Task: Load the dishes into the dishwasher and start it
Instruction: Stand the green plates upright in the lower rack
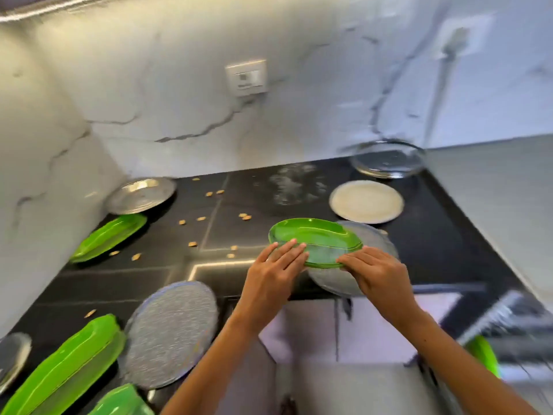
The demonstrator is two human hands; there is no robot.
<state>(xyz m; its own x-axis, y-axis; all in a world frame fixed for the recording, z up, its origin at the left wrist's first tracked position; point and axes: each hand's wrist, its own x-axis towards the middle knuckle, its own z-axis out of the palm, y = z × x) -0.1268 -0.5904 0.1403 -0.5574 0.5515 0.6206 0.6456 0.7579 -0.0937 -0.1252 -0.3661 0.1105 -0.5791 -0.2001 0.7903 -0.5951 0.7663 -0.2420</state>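
A green oval plate [317, 239] sits on top of a grey round plate [374, 238] near the front edge of the black counter [239, 205]. My left hand [275, 271] lies with straight fingers on the green plate's near-left rim. My right hand [374, 271] holds its near-right rim, fingers over the edge. Other dishes lie on the counter: a white round plate [366, 201], a glass dish [389, 158], a steel plate [140, 195], a grey speckled plate [172, 333] and green oval plates [109, 236] [68, 366]. The dishwasher rack [508, 333] shows at lower right with a green plate [483, 353] in it.
Small tan crumbs [245, 217] are scattered over the counter, and a white powdery smear [294, 184] lies near the back wall. A wall socket [247, 77] is on the marble backsplash. Another steel plate [12, 357] and a green plate [122, 399] sit at the bottom left.
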